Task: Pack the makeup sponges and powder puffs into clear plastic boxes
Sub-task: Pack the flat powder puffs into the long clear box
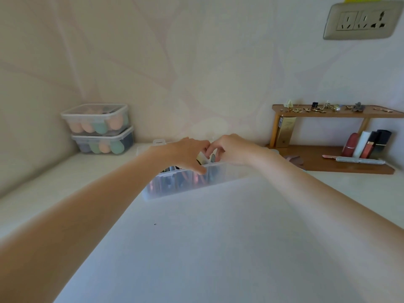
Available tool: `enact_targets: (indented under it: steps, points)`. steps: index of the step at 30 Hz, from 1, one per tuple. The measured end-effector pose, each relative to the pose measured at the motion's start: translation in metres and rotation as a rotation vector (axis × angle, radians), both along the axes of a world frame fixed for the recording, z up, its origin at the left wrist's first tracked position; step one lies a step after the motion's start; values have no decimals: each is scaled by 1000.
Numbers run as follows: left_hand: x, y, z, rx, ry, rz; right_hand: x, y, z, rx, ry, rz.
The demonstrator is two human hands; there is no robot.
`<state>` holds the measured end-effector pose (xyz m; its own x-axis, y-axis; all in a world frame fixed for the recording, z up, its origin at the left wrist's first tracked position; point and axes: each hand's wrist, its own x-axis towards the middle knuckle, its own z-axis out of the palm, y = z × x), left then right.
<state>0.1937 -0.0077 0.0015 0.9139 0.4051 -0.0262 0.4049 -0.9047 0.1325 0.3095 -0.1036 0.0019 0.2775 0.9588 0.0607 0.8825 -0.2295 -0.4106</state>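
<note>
White tabletop (218, 237): both hands over a clear plastic divided box (192, 182). Left hand (188, 153) and right hand (231, 149) curl, apparently pinching something small. 2 sponge-filled lidded boxes (98, 127) sit stacked far left.

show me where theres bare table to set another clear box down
The widest free patch is the white tabletop in front of the divided clear organizer, between both forearms. A smaller strip lies between the stacked sponge boxes and the organizer. It is crowded at the organizer, where left hand and right hand work, and on the wooden shelf.
</note>
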Motion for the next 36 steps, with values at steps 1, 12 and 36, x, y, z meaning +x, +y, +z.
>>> enact_targets:
  steps: [1,12,36]
  points:
    - [0,-2,0,14,6,-6,-1,1,0,1,-10,2]
    - [5,-5,-4,135,86,9,-5,-12,4,15,131,-13]
    - [4,-5,-4,295,81,-35,1,-13,-5,161,93,-39]
